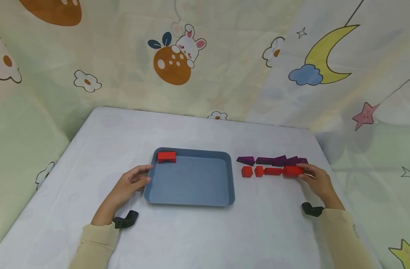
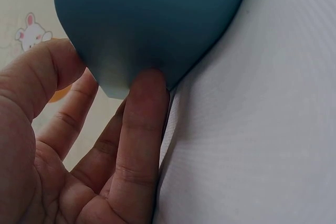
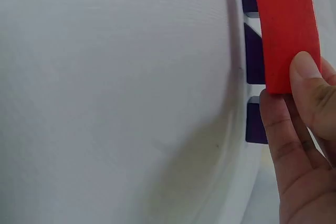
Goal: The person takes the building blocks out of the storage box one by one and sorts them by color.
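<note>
Starting at our left hand, we have the thumb and fingers set against the left edge of the blue tray. The left wrist view shows them fairly straight, the thumb on top of the rim and the fingers at its side and under it, steadying rather than clamping. Just past our fingertips, in the tray's far left corner, sits a red arch block.

Beyond the tray's right wall, between our two hands, lie two rows running left to right: purple blocks farther from us and red blocks nearer.

At the right end of the red row is the red block that our right hand pinches; in the right wrist view the thumb presses its near end with the fingers beneath. Its long axis runs along the row, pointing from our right hand toward the tray.

That is what matters: the block lies at our right fingertips and well apart from our left hand, with the tray's open floor to the left of it, across the other red blocks.
</note>
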`<state>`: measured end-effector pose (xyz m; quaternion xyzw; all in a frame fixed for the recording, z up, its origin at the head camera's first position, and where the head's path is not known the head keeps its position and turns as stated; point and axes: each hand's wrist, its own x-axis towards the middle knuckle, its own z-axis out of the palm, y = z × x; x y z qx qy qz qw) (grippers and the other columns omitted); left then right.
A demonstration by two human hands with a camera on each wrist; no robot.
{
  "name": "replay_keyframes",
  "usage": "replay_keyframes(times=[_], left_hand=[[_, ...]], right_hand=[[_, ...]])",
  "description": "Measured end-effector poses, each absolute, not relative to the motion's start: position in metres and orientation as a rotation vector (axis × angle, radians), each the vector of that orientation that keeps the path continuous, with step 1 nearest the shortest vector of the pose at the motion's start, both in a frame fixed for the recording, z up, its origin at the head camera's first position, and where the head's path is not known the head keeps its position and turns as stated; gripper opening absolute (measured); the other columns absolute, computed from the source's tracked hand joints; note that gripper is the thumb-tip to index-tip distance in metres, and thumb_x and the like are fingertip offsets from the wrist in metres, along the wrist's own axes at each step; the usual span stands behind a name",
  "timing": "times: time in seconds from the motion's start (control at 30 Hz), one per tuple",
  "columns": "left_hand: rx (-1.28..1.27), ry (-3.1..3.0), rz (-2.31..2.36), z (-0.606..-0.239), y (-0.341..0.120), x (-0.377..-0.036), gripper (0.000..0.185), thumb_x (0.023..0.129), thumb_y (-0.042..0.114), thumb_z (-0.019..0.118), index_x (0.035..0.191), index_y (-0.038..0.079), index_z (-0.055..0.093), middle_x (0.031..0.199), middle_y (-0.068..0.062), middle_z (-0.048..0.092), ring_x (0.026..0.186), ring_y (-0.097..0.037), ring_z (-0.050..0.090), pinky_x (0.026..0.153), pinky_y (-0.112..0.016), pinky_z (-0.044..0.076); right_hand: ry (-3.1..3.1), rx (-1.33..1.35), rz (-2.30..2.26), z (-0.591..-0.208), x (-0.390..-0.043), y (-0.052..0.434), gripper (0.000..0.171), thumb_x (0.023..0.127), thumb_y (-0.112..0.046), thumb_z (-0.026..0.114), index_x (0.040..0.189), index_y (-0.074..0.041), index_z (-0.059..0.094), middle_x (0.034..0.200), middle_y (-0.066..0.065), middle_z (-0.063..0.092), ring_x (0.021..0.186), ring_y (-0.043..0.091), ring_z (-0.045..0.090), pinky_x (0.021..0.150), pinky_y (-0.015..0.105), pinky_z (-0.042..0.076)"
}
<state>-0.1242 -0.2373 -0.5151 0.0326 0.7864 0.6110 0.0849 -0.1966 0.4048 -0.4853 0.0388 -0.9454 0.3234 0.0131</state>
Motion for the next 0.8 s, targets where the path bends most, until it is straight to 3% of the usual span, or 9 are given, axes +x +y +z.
replay_keyframes(times=[0.1,0.2,0.33,0.53,0.63,0.7,0.8], left_hand=[[0.099,2.342,1.825,-0.515,-0.237,-0.124,0.052,0.108,0.017,0.067,0.155,-0.001,0.053,0.151,-0.030,0.057,0.114,-0.006,0.064,0.088,-0.027,0.059],[0.091,2.346,1.821,-0.516,-0.236,-0.124,0.051,0.108,0.016,0.068,0.155,-0.001,0.054,0.152,-0.029,0.057,0.114,-0.005,0.064,0.088,-0.027,0.059],[0.086,2.344,1.818,-0.517,-0.238,-0.125,0.051,0.108,0.017,0.068,0.155,0.000,0.054,0.152,-0.029,0.057,0.114,-0.006,0.065,0.088,-0.027,0.058],[0.094,2.351,1.808,-0.516,-0.239,-0.124,0.051,0.109,0.018,0.067,0.155,0.000,0.054,0.152,-0.029,0.057,0.116,-0.008,0.064,0.089,-0.027,0.058],[0.090,2.349,1.810,-0.517,-0.239,-0.124,0.051,0.109,0.017,0.067,0.155,0.000,0.053,0.151,-0.030,0.057,0.115,-0.008,0.065,0.089,-0.027,0.058],[0.080,2.345,1.815,-0.517,-0.239,-0.124,0.051,0.109,0.017,0.067,0.155,0.000,0.054,0.151,-0.029,0.057,0.114,-0.007,0.065,0.089,-0.027,0.058],[0.085,2.337,1.821,-0.517,-0.238,-0.125,0.052,0.109,0.016,0.067,0.155,0.000,0.053,0.151,-0.030,0.057,0.114,-0.006,0.064,0.089,-0.027,0.058]], right_hand=[[-2.989,0.096,0.993,-0.488,-0.197,0.403,0.046,0.099,0.008,0.072,0.143,0.009,0.060,0.143,0.042,0.056,0.127,0.062,0.058,0.097,0.034,0.059],[-3.016,0.061,1.015,-0.489,-0.197,0.401,0.047,0.099,0.009,0.070,0.145,0.009,0.059,0.146,0.043,0.053,0.129,0.063,0.056,0.103,0.063,0.050],[-3.029,0.044,1.024,-0.489,-0.198,0.399,0.049,0.099,0.009,0.070,0.146,0.010,0.057,0.146,0.043,0.053,0.131,0.063,0.054,0.105,0.068,0.047],[-3.017,0.091,0.979,-0.478,-0.196,0.399,0.048,0.099,0.010,0.069,0.146,0.009,0.058,0.142,0.040,0.058,0.131,0.061,0.055,0.097,0.059,0.056],[-2.977,0.140,0.973,-0.468,-0.194,0.392,0.044,0.100,0.011,0.066,0.143,0.008,0.061,0.141,0.039,0.060,0.130,0.058,0.056,0.093,0.031,0.060],[-2.933,0.189,0.983,-0.460,-0.192,0.384,0.040,0.101,0.010,0.066,0.141,0.008,0.063,0.138,0.037,0.063,0.127,0.052,0.059,0.091,0.013,0.053],[-2.862,0.269,1.015,-0.450,-0.191,0.366,0.035,0.102,0.006,0.068,0.136,0.008,0.066,0.131,0.035,0.067,0.116,0.028,0.067,0.086,0.000,0.041]])
